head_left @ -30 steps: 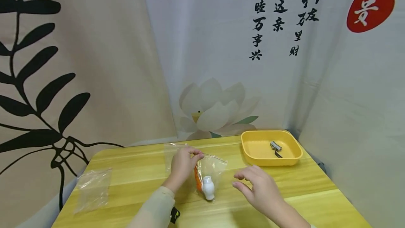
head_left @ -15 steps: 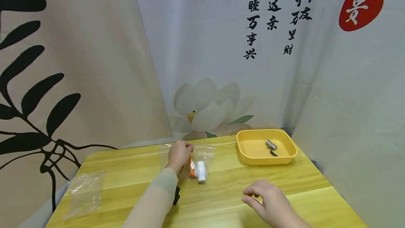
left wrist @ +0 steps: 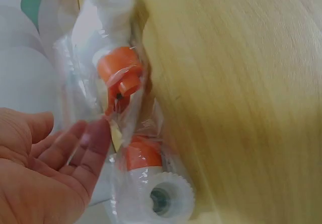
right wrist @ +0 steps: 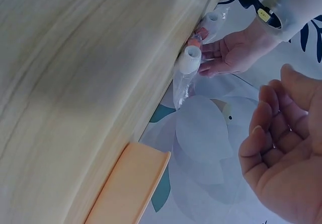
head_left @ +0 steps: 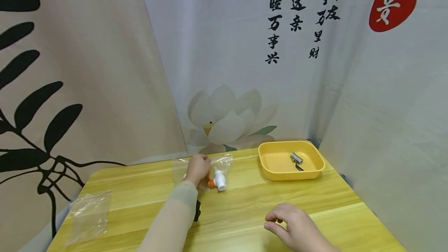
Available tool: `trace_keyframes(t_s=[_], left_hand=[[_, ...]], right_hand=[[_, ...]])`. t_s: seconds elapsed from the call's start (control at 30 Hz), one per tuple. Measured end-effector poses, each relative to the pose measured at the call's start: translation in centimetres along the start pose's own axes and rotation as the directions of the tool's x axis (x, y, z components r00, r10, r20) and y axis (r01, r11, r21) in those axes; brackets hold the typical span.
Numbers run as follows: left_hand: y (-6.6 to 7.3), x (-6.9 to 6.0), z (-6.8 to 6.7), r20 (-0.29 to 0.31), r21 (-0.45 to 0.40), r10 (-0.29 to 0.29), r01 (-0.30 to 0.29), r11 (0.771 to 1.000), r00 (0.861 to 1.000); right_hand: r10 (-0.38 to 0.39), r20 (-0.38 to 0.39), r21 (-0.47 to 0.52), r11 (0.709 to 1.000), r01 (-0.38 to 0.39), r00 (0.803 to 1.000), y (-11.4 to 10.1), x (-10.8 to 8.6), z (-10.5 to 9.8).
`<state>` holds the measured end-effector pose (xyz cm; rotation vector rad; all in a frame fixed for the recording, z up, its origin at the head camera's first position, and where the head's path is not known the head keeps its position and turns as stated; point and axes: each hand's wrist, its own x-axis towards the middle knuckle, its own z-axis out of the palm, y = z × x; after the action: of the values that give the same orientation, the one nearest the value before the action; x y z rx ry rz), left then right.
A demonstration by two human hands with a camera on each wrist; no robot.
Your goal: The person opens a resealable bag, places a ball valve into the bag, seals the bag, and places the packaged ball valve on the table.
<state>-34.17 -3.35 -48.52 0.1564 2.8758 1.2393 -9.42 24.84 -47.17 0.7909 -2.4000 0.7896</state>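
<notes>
At the far edge of the table, my left hand (head_left: 197,168) is by two bagged fittings, its fingertips touching the clear plastic. Its thumb stands apart from the fingers in the left wrist view. One white plastic fitting with an orange part (left wrist: 103,25), valve-like, lies in a clear bag (head_left: 225,160). Beside it, a second white-and-orange fitting (left wrist: 171,199) shows a ribbed collar and round opening; in the head view the hand mostly hides it. My right hand (head_left: 292,223) hovers over the front right of the table, fingers loosely curled, holding nothing.
A yellow tray (head_left: 290,176) with small metal pieces (head_left: 296,158) stands at the back right. On the left of the wooden table (head_left: 147,201) lies a flat clear plastic bag (head_left: 91,217). A printed curtain (head_left: 224,49) rises behind the table.
My left hand has carried the bagged fitting to the far edge, set it down beside the other and loosened its pinch. My right hand has drawn back toward the front.
</notes>
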Motion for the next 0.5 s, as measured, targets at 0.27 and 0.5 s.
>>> trace_keyframes(t_s=[0.27, 0.5], left_hand=[[-0.7, -1.7, -0.1, 0.142, 0.025, 0.047, -0.051, 0.998, 0.989], [-0.2, -3.4, 0.8, 0.209, 0.136, 0.137, -0.168, 0.976, 0.968]], right_hand=[[0.017, 0.055, 0.024, 1.0, -0.018, 0.998, 0.0, -0.1, 0.3], [0.002, 0.088, 0.031, 1.0, -0.005, 0.996, 0.0, 0.1, 0.5]])
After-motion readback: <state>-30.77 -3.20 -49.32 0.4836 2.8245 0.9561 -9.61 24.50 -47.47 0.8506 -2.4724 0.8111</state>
